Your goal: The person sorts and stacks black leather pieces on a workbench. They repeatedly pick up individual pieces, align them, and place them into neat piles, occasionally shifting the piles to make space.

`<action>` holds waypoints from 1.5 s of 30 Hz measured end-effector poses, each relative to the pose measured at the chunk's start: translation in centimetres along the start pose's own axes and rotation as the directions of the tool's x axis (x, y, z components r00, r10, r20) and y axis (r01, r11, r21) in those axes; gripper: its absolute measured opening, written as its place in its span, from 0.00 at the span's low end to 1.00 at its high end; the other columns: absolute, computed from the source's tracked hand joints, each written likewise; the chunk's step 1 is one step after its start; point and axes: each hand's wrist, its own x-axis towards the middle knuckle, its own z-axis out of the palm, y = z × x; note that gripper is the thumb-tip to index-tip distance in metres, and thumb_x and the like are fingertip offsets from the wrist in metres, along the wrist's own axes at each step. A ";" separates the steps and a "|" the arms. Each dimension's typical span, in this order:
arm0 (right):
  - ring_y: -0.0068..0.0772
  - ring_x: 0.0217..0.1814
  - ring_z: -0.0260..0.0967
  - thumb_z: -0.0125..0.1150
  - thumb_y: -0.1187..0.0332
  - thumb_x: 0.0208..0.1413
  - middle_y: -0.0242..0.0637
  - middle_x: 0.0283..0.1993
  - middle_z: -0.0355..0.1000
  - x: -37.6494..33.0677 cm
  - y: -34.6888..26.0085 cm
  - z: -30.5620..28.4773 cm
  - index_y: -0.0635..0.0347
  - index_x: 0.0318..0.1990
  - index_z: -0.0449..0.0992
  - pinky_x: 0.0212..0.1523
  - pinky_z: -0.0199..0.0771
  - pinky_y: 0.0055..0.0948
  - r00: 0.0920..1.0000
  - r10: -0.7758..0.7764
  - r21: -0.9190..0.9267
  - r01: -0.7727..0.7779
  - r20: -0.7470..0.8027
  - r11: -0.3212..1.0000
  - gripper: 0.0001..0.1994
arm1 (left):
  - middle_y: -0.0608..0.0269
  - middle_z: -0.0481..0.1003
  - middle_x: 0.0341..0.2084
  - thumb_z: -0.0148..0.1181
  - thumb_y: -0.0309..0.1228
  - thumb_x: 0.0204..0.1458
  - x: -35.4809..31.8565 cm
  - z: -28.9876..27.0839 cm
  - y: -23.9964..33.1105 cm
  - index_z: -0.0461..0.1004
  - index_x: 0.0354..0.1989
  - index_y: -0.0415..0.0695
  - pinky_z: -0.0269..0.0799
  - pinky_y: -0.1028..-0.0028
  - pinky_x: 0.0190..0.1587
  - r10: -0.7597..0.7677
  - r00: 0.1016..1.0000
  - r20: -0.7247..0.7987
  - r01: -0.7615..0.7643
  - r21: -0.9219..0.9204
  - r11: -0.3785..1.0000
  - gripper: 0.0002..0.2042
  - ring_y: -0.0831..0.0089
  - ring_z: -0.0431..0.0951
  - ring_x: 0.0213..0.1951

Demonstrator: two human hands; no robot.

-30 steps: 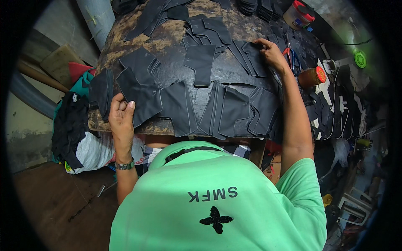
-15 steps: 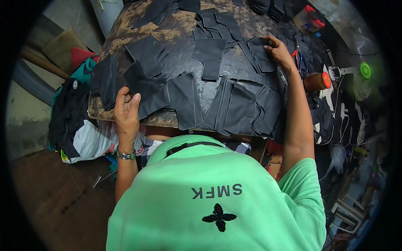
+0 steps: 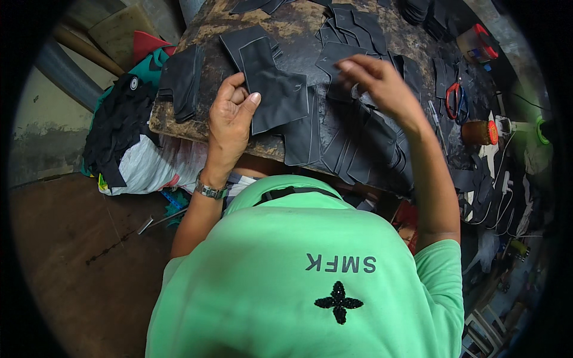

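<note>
My left hand (image 3: 230, 119) is raised over the near edge of the worn worktable (image 3: 179, 128). Its thumb and fingers pinch the corner of a black cut fabric piece (image 3: 271, 89), which is lifted off the table. My right hand (image 3: 379, 83) hovers to the right with its fingers bent down onto the overlapping black cut pieces (image 3: 352, 149). The hand is blurred, so its grip is unclear. My green shirt (image 3: 310, 268) fills the lower part of the view.
A small stack of black pieces (image 3: 182, 80) lies at the table's left edge. Red-handled scissors (image 3: 456, 98), an orange spool (image 3: 480, 132) and a red-lidded container (image 3: 480, 45) sit at the right. A heap of black scraps on a white bag (image 3: 128, 149) rests beside the table, above brown floor.
My left hand rose from the table's near left edge and took up a black piece. My right hand drew back from the far pieces toward the middle. The view moved closer to the table.
</note>
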 end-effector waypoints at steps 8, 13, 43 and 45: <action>0.12 0.36 0.65 0.62 0.74 0.57 0.23 0.33 0.69 -1.3 -2.0 4.8 0.59 0.40 0.71 0.37 0.65 0.16 0.996 0.082 0.568 -0.049 -0.032 0.821 0.06 | 0.53 0.76 0.36 0.56 0.23 0.58 -1.9 2.7 2.1 0.64 0.49 0.33 0.75 0.77 0.35 -0.222 0.967 0.123 0.222 0.012 0.975 0.13 0.72 0.79 0.31; 0.24 0.38 0.67 0.55 0.79 0.56 0.34 0.33 0.72 2.1 -1.2 -2.8 0.62 0.44 0.71 0.44 0.68 0.24 0.993 -0.114 -0.071 0.112 -0.027 0.991 0.09 | 0.56 0.78 0.34 0.54 0.22 0.57 -2.9 2.1 1.6 0.71 0.44 0.35 0.74 0.78 0.36 -0.047 0.988 0.145 0.026 0.138 0.990 0.08 0.75 0.79 0.33; 0.59 0.53 0.70 0.55 0.71 0.54 0.61 0.47 0.73 8.6 7.4 -8.4 0.67 0.50 0.73 0.54 0.70 0.45 0.864 -0.188 -0.589 -0.145 -0.467 0.795 0.16 | 0.39 0.76 0.43 0.68 0.38 0.46 24.9 12.7 -5.3 0.72 0.50 0.30 0.70 0.65 0.52 -0.223 0.794 0.566 -0.445 0.791 0.421 0.27 0.53 0.78 0.48; 0.58 0.47 0.74 0.54 0.71 0.54 0.59 0.50 0.73 8.5 7.4 -9.8 0.64 0.54 0.73 0.50 0.75 0.41 0.705 -0.145 -0.389 -0.198 -0.694 0.900 0.19 | 0.40 0.76 0.42 0.69 0.39 0.45 25.2 12.8 -5.5 0.72 0.48 0.31 0.70 0.65 0.51 -0.168 0.805 0.570 -0.463 0.778 0.425 0.27 0.53 0.78 0.47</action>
